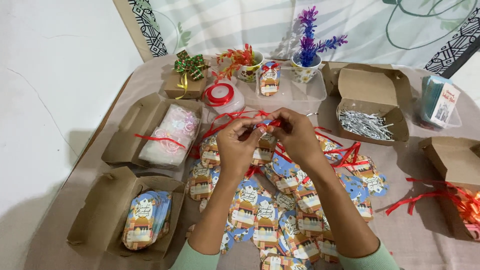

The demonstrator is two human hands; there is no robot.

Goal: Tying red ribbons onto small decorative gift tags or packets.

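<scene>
My left hand (239,142) and my right hand (295,134) meet above the middle of the table, fingertips pinched together on a printed paper tag (263,148) with a red ribbon (274,123) at its top. The tag hangs between both hands. Below them lies a spread of several similar colourful tags (270,215) mixed with loose red ribbon pieces (345,152).
A brown box of stacked tags (142,220) sits front left, another with clear bags (170,132) behind it. A red ribbon spool (219,94), a bowed gift box (186,80), two flower cups (306,70), a clear tub (295,92), a box of silver ties (365,122) and a ribboned box (457,180) surround the table.
</scene>
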